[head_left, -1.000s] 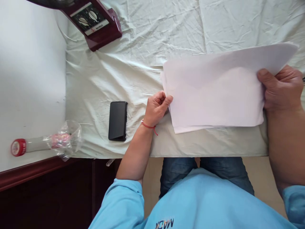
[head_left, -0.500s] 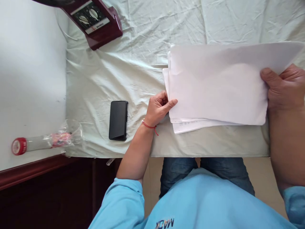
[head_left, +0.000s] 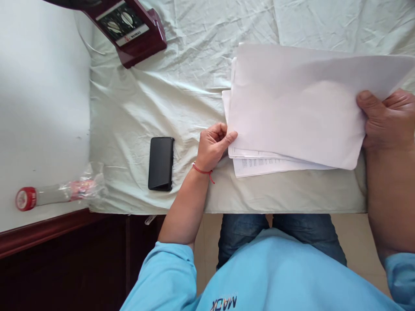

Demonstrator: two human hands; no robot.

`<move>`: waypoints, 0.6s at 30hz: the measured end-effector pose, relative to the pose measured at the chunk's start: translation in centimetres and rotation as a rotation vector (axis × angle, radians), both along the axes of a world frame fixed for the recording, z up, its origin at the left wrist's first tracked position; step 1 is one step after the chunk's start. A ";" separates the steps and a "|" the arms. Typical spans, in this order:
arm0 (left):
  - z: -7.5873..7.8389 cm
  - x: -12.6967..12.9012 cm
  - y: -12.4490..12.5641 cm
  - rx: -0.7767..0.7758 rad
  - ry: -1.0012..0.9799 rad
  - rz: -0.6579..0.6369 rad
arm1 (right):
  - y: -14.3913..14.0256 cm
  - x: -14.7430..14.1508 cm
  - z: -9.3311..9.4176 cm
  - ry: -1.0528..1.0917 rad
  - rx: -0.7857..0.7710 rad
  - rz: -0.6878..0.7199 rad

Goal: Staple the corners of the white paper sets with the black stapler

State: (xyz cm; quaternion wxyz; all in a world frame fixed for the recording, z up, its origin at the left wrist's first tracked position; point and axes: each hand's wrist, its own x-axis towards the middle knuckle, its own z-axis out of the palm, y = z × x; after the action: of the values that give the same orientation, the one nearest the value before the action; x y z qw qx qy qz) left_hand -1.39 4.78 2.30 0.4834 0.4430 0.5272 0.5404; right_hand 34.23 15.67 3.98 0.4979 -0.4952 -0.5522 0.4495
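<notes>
A stack of white paper sheets (head_left: 298, 103) spreads in front of me on the cloth, its blank top side facing up. My right hand (head_left: 389, 116) grips the right edge, thumb on top and fingers beneath, and that end curls up a little. At the lower left corner, my left hand (head_left: 214, 144) pinches the paper edge between its thumb and curled fingers; a red string is around the wrist. Lower sheets (head_left: 256, 168) stick out at the left and near side, with lines of print showing. How many sheets each hand holds is hidden.
Left of my left hand lies a black phone (head_left: 161, 164) on the pale cloth (head_left: 129, 112). A dark red device with knobs (head_left: 142, 39) stands at the back left. A clear tube with a red cap (head_left: 48, 194), partly in plastic wrap, lies farther left.
The top sheets have turned, their left end sliding away from me, so more print shows on the sheets below. My left hand has shifted slightly left; my right hand barely moved.
</notes>
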 end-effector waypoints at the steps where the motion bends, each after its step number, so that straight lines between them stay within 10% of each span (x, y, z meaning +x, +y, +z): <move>1: -0.1 0.0 0.0 -0.006 -0.015 -0.003 | 0.0 0.0 -0.1 0.001 0.001 -0.003; 18: 0.0 -0.2 0.1 0.036 0.106 0.066 | -0.1 0.1 0.2 0.025 0.010 0.048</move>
State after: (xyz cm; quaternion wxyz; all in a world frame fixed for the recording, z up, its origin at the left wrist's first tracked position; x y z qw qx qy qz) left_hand -1.54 4.93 2.29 0.4286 0.4620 0.5568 0.5411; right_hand 34.33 15.58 4.16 0.4963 -0.4737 -0.5598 0.4645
